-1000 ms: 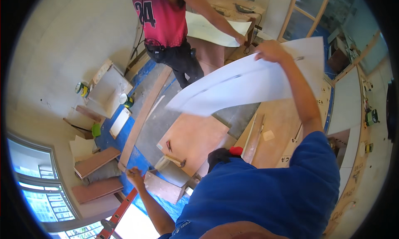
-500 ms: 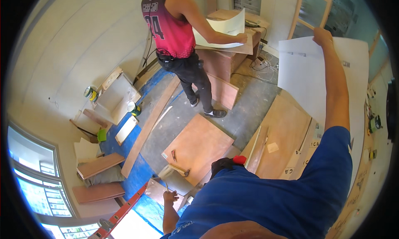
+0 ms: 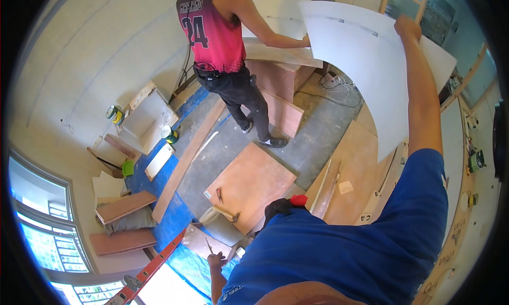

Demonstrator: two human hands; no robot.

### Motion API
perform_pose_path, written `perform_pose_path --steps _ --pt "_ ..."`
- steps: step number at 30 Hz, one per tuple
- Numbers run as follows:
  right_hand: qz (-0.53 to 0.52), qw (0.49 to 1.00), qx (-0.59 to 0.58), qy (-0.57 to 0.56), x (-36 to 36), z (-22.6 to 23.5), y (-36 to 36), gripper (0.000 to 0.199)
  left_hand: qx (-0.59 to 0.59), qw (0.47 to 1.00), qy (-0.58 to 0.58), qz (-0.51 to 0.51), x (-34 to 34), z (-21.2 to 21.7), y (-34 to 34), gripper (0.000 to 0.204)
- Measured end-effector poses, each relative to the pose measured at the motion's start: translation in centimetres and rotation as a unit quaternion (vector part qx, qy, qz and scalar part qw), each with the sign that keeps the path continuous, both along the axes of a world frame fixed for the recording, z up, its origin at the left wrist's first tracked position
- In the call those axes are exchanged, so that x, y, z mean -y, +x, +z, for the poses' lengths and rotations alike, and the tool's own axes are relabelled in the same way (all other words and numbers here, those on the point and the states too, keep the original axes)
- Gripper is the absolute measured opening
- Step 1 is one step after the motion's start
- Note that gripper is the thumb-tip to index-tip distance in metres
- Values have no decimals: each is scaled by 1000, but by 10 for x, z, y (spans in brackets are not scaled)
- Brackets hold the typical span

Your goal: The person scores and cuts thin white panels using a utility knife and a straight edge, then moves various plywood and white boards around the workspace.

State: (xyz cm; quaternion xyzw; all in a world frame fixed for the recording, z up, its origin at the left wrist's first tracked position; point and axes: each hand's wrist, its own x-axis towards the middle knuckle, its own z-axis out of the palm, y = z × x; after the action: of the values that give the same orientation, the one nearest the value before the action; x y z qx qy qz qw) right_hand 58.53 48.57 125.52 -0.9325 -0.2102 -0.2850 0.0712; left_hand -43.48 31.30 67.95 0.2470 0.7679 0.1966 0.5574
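My right hand (image 3: 408,28), stretched up at the far right, grips the top edge of a large white flexible sheet (image 3: 366,61). The sheet curves and hangs down over the floor, its left edge beside a co-worker's hand (image 3: 306,41). Low at the left, my left hand (image 3: 216,260) is closed round a slim pointed tool (image 3: 209,245); its exact kind is too small to make out. Below that hand's far side lie a hammer (image 3: 227,214) and red-handled pliers (image 3: 219,195) on a square wooden panel (image 3: 260,183).
The co-worker (image 3: 220,34) stands at a wooden bench (image 3: 283,74) bearing another white sheet (image 3: 273,19). A red ladder or level (image 3: 159,262) slants at lower left. Long boards (image 3: 185,167), paint cans (image 3: 168,134) and cables (image 3: 344,90) lie on the floor.
The white sheet in my right hand has swung left and up toward the co-worker, bending more. The co-worker's sheet sits flatter. My left hand has dropped slightly, keeping the slim tool.
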Motion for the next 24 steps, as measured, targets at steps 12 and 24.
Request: perform_pose_path --steps 12,24 --pt "28 998 39 -38 1 9 -19 33 -65 990 -75 -97 47 21 34 29" --pt "52 990 22 -126 0 28 5 37 -60 983 24 -174 53 -12 2 29"
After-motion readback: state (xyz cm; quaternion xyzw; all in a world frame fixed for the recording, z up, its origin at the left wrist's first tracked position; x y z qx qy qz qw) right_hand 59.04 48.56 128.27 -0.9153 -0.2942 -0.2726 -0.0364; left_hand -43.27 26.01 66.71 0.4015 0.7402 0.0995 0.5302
